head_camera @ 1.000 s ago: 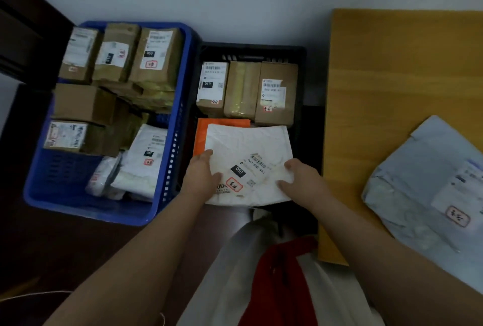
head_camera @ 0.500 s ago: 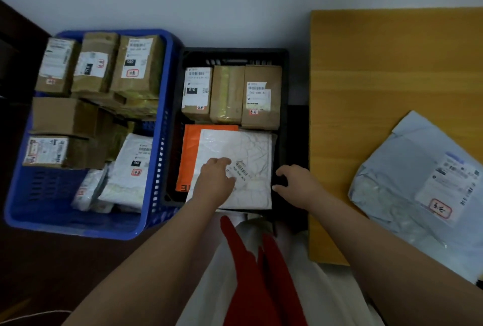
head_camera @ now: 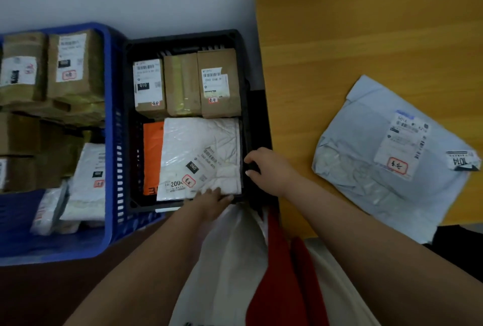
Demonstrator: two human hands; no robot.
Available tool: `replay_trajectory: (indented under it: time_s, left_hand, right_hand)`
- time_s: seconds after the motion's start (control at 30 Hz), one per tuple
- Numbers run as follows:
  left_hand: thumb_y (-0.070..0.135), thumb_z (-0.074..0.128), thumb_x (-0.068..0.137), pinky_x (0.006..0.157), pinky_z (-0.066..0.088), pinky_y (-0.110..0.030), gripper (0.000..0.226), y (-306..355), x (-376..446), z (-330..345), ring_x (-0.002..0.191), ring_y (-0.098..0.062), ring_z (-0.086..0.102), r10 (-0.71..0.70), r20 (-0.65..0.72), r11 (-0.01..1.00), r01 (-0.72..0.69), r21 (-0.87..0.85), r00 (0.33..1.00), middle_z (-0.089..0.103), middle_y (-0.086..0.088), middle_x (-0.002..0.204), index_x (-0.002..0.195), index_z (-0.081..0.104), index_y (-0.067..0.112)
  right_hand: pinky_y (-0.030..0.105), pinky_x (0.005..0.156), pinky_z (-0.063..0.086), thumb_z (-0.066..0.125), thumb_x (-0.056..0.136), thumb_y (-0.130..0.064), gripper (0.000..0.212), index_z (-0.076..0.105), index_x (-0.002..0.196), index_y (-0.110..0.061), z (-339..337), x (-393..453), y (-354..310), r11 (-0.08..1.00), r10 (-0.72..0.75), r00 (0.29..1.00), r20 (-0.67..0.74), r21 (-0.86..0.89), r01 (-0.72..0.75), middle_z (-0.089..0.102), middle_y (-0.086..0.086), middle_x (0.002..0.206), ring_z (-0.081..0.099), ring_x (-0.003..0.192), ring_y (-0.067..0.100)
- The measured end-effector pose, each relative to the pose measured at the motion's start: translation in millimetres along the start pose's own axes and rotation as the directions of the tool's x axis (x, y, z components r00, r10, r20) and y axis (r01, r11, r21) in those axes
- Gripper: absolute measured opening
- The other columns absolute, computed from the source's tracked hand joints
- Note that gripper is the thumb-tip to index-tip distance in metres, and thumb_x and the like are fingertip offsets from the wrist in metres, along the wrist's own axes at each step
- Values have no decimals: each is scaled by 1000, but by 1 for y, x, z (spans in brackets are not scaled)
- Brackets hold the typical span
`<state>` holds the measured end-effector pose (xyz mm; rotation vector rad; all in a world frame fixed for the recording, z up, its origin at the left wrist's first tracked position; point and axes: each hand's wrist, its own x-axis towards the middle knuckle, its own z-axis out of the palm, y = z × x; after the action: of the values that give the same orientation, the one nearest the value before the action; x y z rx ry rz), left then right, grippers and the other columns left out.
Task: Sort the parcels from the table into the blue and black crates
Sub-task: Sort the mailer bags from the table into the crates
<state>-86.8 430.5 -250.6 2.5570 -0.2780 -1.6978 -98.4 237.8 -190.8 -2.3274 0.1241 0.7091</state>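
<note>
Here two crates stand side by side on the floor: a blue crate [head_camera: 109, 142] of slotted plastic and a black crate [head_camera: 183, 38], their walls touching. In the black one, three brown cardboard boxes [head_camera: 218, 85] stand in a row along the far wall; two show white printed labels, the middle one only yellowish tape. Nearer lie two flat mailers: an orange mailer [head_camera: 151, 155] and, overlapping its right side, a crinkled white plastic mailer [head_camera: 201, 147] with a barcode label and a red-ringed sticker. The blue crate holds several taped cardboard boxes stacked at the back and a few soft white bags in front; blur prevents an exact count. One parcel lies on the smooth wooden table [head_camera: 352, 38]: a wrinkled pale grey poly bag [head_camera: 366, 174], labelled, its near corner overhanging the edge. The left hand [head_camera: 211, 201] lies with relaxed fingers on the white mailer's near edge. The right hand [head_camera: 269, 168] curls its fingers over the black crate's right rim
</note>
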Motion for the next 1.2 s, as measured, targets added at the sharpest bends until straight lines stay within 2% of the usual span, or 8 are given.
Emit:
replay_trajectory:
  time_s: [0.13,0.27,0.43,0.57,0.7,0.8,1.07,1.2]
  left_hand:
    - [40,47,99,104,39,-39,48,14,-24,-31,128,-28,47,76,-398,984,-133,-118,914,52,-13,138,137,50,11]
    - [26,52,98,96,43,-35,34,62,-40,-69,118,-26,52,220,-621,939,-337,-75,753,59,-12,125,128,58,11]
    - [21,54,97,87,46,-34,29,153,-54,-78,114,-23,51,464,-695,828,-547,120,550,58,-8,120,123,60,11]
    - [18,61,92,82,48,-39,35,220,-55,-57,107,-31,55,627,-634,723,-641,257,453,56,-16,120,125,59,5]
    - [26,62,91,103,41,-42,55,265,-46,-30,133,-32,36,564,-587,795,-574,196,581,33,-16,147,141,44,13]
    - [28,62,89,108,35,-42,63,277,-38,-14,138,-32,29,520,-526,848,-481,223,673,24,-17,152,144,37,13]
    - [37,63,89,110,34,-42,60,280,-41,1,137,-29,30,413,-507,909,-374,183,757,31,-10,148,141,39,16]
    - [33,62,90,104,36,-38,56,282,-47,2,133,-28,33,316,-565,943,-317,100,762,35,-11,145,139,42,16]
  right_hand:
    - [35,94,45,51,99,-18,28,57,124,-10,-21,-13,-1,1000,5,995,-96,31,-2,55,10,123,53,111,24]
    - [32,91,41,47,100,-17,27,57,124,-11,-54,-30,15,1000,25,967,-252,10,-24,55,8,124,50,115,24]
    - [35,88,42,47,98,-14,26,57,121,-10,-84,-72,59,997,81,902,-423,19,-81,54,8,122,44,118,24]
    - [39,91,42,56,91,-8,29,59,120,-6,-96,-117,105,982,178,792,-585,51,-183,54,14,119,46,114,32]
    - [41,103,33,57,89,-16,43,51,131,-8,-98,-159,158,897,382,678,-628,77,-435,46,17,133,39,124,35]
    - [41,109,27,51,91,-22,51,40,139,-10,-94,-181,190,817,507,658,-556,67,-573,36,14,145,30,133,33]
    - [36,119,17,44,99,-22,58,23,152,-10,-100,-178,223,870,490,782,-385,153,-469,18,13,159,15,147,29]
    - [37,117,18,49,96,-19,56,31,147,-9,-112,-175,224,874,482,741,-468,200,-442,26,13,156,19,145,28]
